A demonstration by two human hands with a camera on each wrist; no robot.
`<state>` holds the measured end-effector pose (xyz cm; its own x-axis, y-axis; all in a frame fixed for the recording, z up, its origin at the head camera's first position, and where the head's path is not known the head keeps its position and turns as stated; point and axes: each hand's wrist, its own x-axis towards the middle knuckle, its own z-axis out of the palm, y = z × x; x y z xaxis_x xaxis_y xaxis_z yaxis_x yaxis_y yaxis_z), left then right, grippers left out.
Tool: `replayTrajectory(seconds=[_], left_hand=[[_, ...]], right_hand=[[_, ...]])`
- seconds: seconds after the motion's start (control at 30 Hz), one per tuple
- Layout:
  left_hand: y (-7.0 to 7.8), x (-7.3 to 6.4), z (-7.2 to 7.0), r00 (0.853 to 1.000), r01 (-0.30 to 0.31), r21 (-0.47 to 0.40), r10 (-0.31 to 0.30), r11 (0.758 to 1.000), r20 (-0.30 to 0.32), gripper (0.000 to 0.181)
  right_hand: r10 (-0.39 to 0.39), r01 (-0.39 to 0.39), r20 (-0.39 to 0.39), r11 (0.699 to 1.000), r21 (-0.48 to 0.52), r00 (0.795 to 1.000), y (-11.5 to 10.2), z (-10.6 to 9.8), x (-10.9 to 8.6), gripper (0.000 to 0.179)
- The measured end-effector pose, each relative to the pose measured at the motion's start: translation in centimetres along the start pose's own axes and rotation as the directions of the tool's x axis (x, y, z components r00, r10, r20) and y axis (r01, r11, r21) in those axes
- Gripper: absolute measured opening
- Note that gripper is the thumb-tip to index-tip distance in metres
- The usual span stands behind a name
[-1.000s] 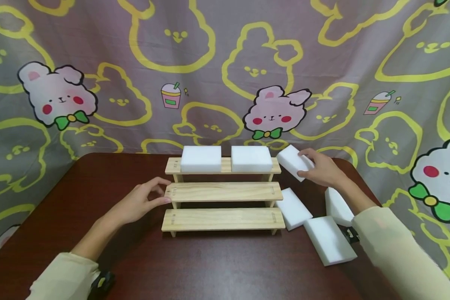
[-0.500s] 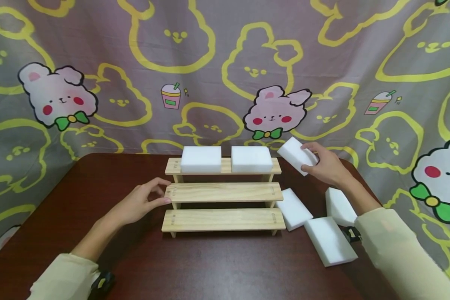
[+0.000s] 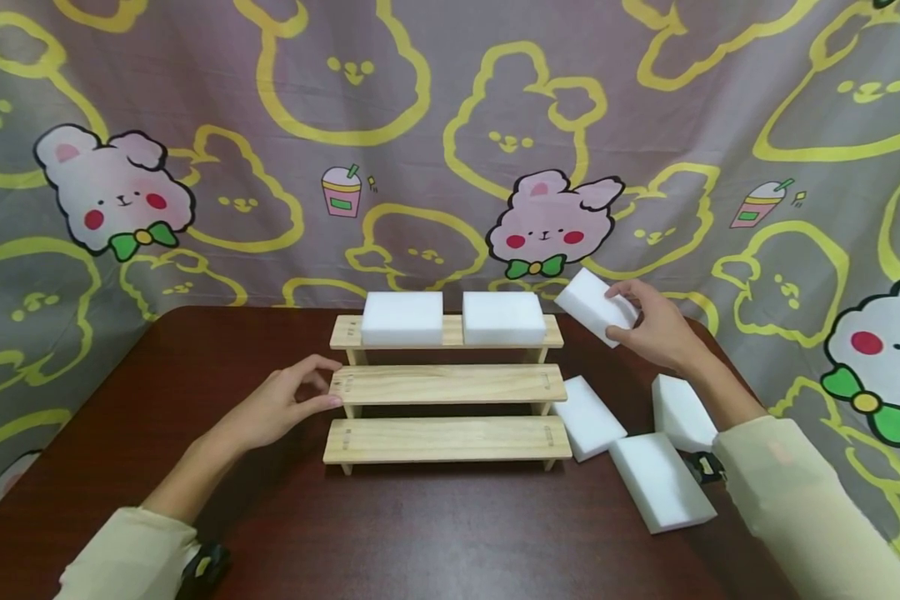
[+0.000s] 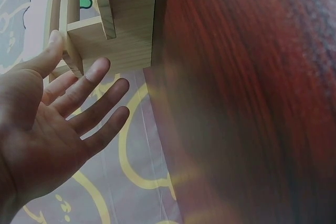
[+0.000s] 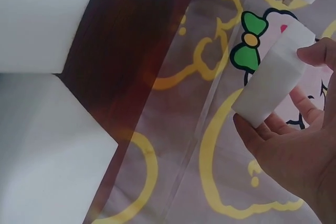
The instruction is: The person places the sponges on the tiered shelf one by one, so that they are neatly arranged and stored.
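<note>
A three-tier wooden step shelf (image 3: 447, 384) stands on the table in the head view. At the left end of its middle tier is my left hand (image 3: 285, 400), thumb at the front edge and index finger at the back edge. The left wrist view shows the other fingers of that hand spread off the wood. My right hand (image 3: 656, 329) pinches a white foam block (image 3: 594, 302) between thumb and fingers, tilted, beyond the top tier's right end. In the right wrist view the held block appears edge-on. Two white blocks (image 3: 402, 317) sit side by side on the top tier.
Right of the shelf lie three more white foam blocks: one by the shelf (image 3: 588, 418), one nearer the front (image 3: 662, 483), and one upright block (image 3: 681, 414) beneath the right forearm. A patterned curtain (image 3: 435, 142) hangs behind the dark red-brown table (image 3: 450, 533).
My right hand has risen slightly and moved a little right with the foam block, away from the shelf's top tier. The left hand and the shelf have stayed put.
</note>
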<state>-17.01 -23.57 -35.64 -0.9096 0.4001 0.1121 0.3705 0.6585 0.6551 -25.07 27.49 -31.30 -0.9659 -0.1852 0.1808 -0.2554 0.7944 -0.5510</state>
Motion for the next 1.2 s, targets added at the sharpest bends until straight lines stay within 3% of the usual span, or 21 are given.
replayTrajectory(seconds=[0.43, 1.2], left_hand=[[-0.1, -0.1, 0.0, 1.0, 0.001, 0.004, -0.001, 1.0, -0.004, 0.042], [-0.2, 0.0, 0.0, 1.0, -0.007, 0.008, 0.007, 1.0, 0.0, 0.042]], right_hand=[[-0.016, 0.019, -0.051, 0.999, 0.051, 0.999, -1.1, -1.2, -0.8, 0.047], [-0.168, 0.179, -0.105, 0.978, 0.11, 0.98, -3.6, -2.4, -1.4, 0.049]])
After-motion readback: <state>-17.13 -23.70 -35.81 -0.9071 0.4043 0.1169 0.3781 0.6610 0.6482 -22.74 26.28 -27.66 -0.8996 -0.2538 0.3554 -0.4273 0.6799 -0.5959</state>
